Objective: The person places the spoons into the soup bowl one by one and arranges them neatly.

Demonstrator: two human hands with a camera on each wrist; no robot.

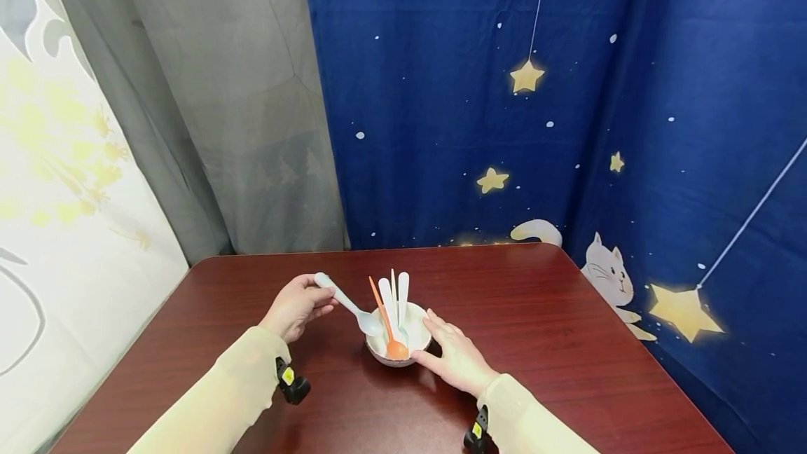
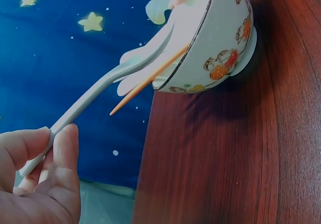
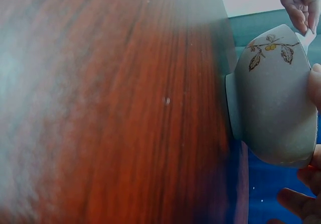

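Observation:
My left hand pinches the handle end of a white spoon between thumb and fingers. The spoon's scoop end is at the left rim of a white bowl; whether it touches the rim I cannot tell. An orange spoon and several white utensils lean in the bowl, their handles pointing up and away. On the right, my right hand holds the bowl at its rim, with the thumb on the near side and fingers farther back. In the right wrist view, the bowl's outside shows a leaf pattern.
The bowl stands on a dark red wooden table. Behind the table hang a grey curtain and a blue curtain with stars. A pale patterned cloth hangs along the left. Each wrist wears a black strap camera.

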